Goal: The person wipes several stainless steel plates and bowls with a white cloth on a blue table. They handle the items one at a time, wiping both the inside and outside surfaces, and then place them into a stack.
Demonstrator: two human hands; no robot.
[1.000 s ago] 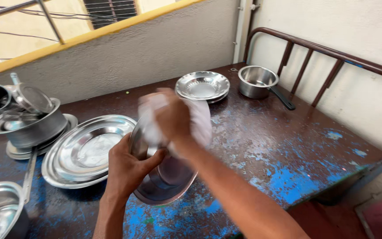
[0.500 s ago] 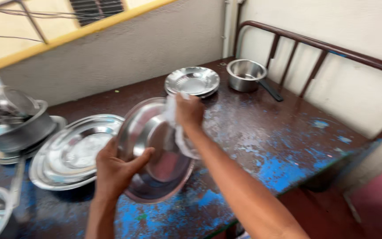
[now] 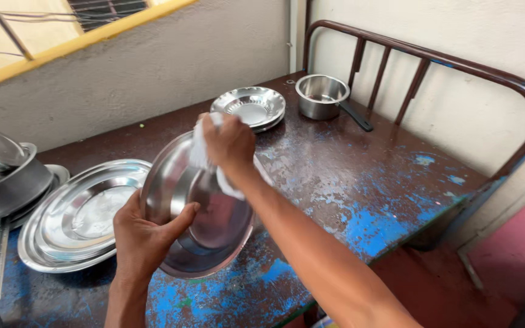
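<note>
Steel plate (image 3: pixel 205 225) tilted at frame centre: left hand (image 3: pixel 144 234) clamps its lower rim, right hand (image 3: pixel 229 143) presses one white cloth (image 3: pixel 200 149) against its upper rim. One saucepan (image 3: pixel 322 96) upper right.

Open: tabletop (image 3: pixel 360 182), right half. Blocked: plate stacks (image 3: pixel 80 212) and pots (image 3: pixel 7 182) left; bowls (image 3: pixel 250 108), saucepan (image 3: pixel 322 96) rear; railing (image 3: pixel 457 67) along right edge.

Place: a plain home dish-washing corner.
Surface: metal desk (image 3: pixel 360 182), brown with worn blue paint and a tubular rail (image 3: pixel 457 67).
Ware: stacked steel plates (image 3: pixel 83 212), bowls (image 3: pixel 250 108), a small saucepan (image 3: pixel 322 96).
Walls: rough plaster wall (image 3: pixel 153 79) under a yellow-framed window (image 3: pixel 62 36).
</note>
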